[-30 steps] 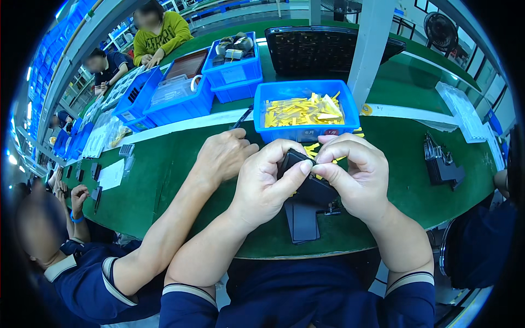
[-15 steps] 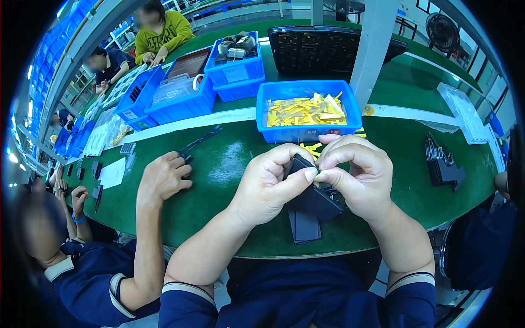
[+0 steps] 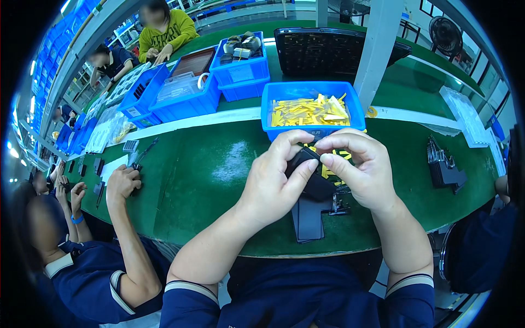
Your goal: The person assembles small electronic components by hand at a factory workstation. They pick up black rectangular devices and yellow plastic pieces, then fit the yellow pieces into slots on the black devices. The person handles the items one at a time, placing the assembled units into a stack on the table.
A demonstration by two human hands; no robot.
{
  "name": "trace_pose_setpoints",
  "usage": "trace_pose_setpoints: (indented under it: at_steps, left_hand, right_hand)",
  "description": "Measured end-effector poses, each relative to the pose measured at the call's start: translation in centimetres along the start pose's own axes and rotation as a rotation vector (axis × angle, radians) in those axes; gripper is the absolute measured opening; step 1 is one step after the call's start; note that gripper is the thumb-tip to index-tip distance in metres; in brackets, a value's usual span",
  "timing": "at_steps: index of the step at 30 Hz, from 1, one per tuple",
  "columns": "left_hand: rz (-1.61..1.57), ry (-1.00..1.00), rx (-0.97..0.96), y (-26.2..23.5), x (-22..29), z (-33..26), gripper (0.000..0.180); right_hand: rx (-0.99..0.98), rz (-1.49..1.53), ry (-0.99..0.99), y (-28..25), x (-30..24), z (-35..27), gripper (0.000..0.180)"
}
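My left hand (image 3: 273, 183) grips a black rectangular case-like part (image 3: 319, 188), thumb on its near face and fingers behind. At the part's upper right edge, the thumb and forefinger of my right hand (image 3: 362, 172) close together; anything small between those fingertips is hidden. Under the held part, dark flat panels (image 3: 308, 224) lie stacked near the table's front edge. Small metal pieces like hinges (image 3: 340, 206) stick out to their right. Loose yellow strips (image 3: 328, 172) are scattered behind my hands.
Beyond my hands stands a blue bin (image 3: 264, 117) of yellow strips. More black parts with metal pieces (image 3: 445, 169) lie at the right. At the left, a co-worker's hand (image 3: 121, 185) is over dark parts. Blue bins (image 3: 186, 106) and a grey post (image 3: 374, 54) stand farther back.
The held black part has tilted, and my right hand has shifted slightly on its edge. Metal pieces and yellow strips below show more. The co-worker's hand at left has moved farther left.
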State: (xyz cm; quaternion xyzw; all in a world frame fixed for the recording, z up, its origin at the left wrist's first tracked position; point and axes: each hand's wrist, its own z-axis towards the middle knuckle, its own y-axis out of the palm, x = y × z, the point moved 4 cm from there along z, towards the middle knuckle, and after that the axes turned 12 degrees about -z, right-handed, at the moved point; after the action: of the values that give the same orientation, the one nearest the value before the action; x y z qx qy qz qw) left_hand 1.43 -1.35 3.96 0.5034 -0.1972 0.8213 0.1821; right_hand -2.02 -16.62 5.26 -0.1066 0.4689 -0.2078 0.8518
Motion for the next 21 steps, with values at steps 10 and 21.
trace_pose_setpoints:
  at_steps: [10, 21]
  left_hand:
    - [0.238, 0.182, -0.028, 0.9, 1.3, -0.2, 0.038]
    - [0.347, 0.23, 0.039, 0.4, 1.3, -0.1, 0.018]
  right_hand:
    - [-0.035, -0.174, -0.011, -0.4, -1.0, -0.2, 0.008]
    - [0.144, -0.252, -0.173, -0.5, -1.1, -0.2, 0.009]
